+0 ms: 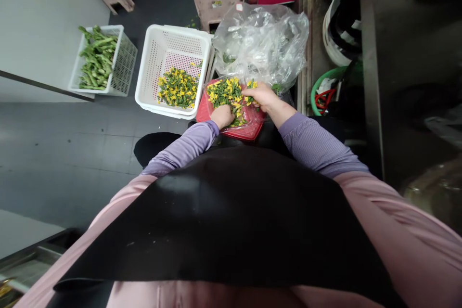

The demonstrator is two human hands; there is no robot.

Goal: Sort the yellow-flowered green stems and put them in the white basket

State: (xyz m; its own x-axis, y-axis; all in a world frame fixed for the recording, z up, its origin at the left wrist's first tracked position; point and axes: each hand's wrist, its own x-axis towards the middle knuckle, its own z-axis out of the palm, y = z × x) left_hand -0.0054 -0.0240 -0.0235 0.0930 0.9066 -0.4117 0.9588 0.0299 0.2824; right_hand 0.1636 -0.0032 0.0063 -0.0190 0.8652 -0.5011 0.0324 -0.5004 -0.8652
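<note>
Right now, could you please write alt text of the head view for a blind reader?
A person's right hand holds yellow-flowered greens, and the left hand is at a pile of them above a red surface. A white basket with more stands to the left; a clear bag lies beyond.

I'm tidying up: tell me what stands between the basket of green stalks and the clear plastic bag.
A larger white basket, with yellow-flowered greens inside, stands between them in the head view.
</note>
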